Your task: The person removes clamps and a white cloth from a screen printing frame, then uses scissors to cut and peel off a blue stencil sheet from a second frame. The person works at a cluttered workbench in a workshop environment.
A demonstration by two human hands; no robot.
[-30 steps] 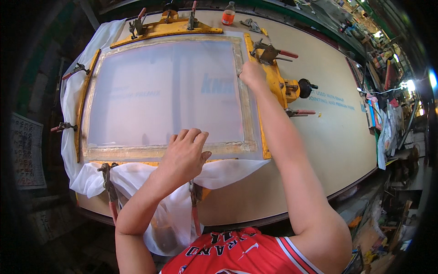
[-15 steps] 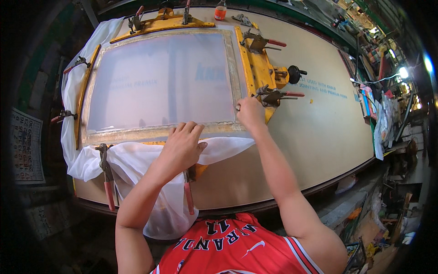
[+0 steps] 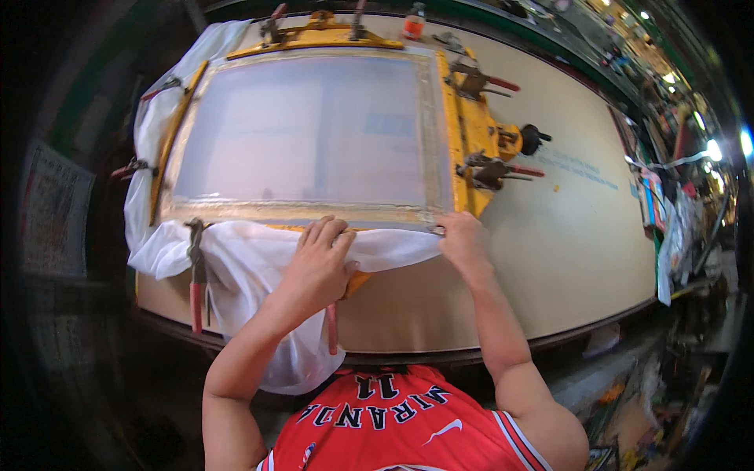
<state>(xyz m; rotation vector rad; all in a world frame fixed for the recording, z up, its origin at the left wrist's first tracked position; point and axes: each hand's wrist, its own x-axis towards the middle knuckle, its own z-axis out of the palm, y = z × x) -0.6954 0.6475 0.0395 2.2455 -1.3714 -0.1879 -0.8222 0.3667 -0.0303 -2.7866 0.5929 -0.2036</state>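
A wooden-edged frame [image 3: 306,211] lies on the table under a stretched sheet of translucent white mesh fabric [image 3: 290,129]. My left hand [image 3: 318,263] rests on the near edge with its fingers extended over the gathered white fabric, partly covering a clamp. At the frame's near right corner, my right hand [image 3: 465,239] is closed, its fingertips pinched together against the mesh. A small dark bit shows at those fingertips, too small to name. Yellow metal stretching bars [image 3: 473,125] surround the frame. Red-handled toggle clamps [image 3: 488,171] sit on these bars.
Loose white fabric [image 3: 251,314] hangs over the table's near edge. A black round knob [image 3: 532,140] sticks out on the right. A small bottle with orange contents [image 3: 414,22] stands at the far edge. The brown board tabletop [image 3: 573,235] extends right, beside hanging plastic bags [image 3: 675,243].
My right hand has slid from the frame's right border toward me, to the near right corner. My left hand stays at the near edge. The whole view has shifted slightly.
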